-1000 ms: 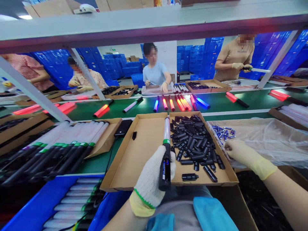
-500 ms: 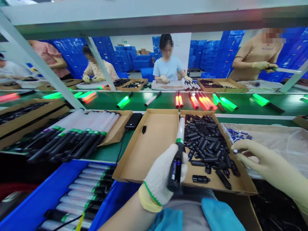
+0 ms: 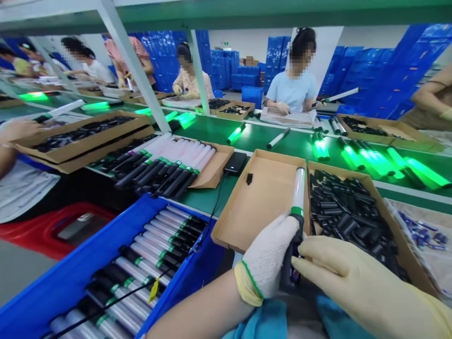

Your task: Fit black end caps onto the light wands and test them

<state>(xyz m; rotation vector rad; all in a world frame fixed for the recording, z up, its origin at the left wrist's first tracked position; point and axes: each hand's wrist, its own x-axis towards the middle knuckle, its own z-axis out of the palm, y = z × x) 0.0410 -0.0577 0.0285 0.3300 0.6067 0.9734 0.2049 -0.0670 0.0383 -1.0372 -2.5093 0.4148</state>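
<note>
My left hand [image 3: 270, 256], in a white knit glove, is wrapped round the black handle of a light baton [image 3: 297, 200] whose white tube points away from me over the cardboard trays. My right hand [image 3: 349, 278], in a yellow rubber glove, lies against the open handle with its fingers pressed to it; whatever it holds is hidden. Just beyond stands a cardboard tray [image 3: 406, 245] of several black caps. An almost bare cardboard tray [image 3: 261, 197] lies to its left.
A blue crate [image 3: 88, 256] of batons sits at my lower left, another batch [image 3: 169, 165] on cardboard behind it. A phone [image 3: 235, 163] with a cable lies by the tray. Lit green batons [image 3: 367, 157] ride the green belt. Blue batteries [image 3: 422, 233] lie at right. Several workers sit around.
My right hand came from the batteries at right to the baton handle. My view swung left. The belt batons changed from red and blue to green.
</note>
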